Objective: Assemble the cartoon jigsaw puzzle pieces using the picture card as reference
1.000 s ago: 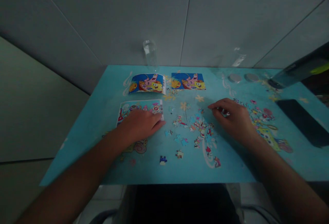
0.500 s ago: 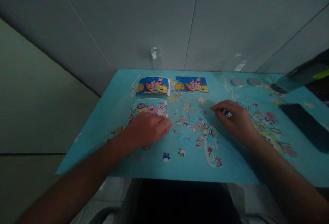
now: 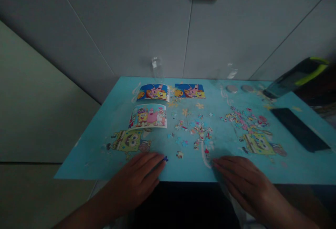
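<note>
At the near table edge, my left hand [image 3: 144, 174] rests with its fingers stretched out and lying together. A dark blue jigsaw piece [image 3: 165, 159] shows just beyond its fingertips, partly covered. My right hand [image 3: 243, 178] lies at the same edge, fingers extended, with nothing visible in them. Between and beyond the hands is a loose pile of jigsaw pieces [image 3: 201, 134]. A pale yellowish jigsaw piece [image 3: 180, 154] lies apart, to the right of the blue one. What is under the right fingertips is hidden.
A pink cartoon picture card [image 3: 148, 116] and two blue cartoon cards [image 3: 153, 92] [image 3: 189, 91] lie behind. More pieces [image 3: 244, 118] sit at right, beside a black phone-like slab [image 3: 299, 129]. Clear bottles [image 3: 157, 69], silver lids [image 3: 231, 89] and a dark bottle [image 3: 291, 76] stand or lie at the back.
Both hands have drawn back toward me to the near table edge. The pink picture card is uncovered. The view has tilted up, bringing a wall socket into sight.
</note>
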### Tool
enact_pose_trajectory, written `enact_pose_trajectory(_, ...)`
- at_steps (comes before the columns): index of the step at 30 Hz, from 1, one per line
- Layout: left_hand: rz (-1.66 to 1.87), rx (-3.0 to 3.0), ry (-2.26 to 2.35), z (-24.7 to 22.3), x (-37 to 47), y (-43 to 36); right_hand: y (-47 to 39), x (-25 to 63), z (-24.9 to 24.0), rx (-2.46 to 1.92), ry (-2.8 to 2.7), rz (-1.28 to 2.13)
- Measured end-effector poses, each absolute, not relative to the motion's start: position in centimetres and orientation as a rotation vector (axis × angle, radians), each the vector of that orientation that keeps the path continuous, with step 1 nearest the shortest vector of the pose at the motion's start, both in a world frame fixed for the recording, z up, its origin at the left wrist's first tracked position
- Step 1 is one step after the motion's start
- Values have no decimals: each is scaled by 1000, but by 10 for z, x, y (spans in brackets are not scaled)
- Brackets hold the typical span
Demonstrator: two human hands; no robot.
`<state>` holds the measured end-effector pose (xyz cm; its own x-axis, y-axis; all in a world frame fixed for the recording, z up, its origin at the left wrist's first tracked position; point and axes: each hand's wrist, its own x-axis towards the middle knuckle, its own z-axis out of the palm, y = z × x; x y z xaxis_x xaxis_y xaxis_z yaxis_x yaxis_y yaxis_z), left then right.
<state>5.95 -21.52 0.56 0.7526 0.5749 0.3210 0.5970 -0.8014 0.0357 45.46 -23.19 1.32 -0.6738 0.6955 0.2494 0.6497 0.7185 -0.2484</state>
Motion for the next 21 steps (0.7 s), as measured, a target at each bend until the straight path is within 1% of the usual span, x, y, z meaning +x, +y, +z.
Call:
enact_pose_trajectory(11, -511, -2895, -949, 0, 64, -216, -243, 446, 11, -1102, -2665, 72)
enact_pose_trajectory(21, -531, -2889, -951, -2, 69, -215, -238, 471, 10, -1158, -2634, 95)
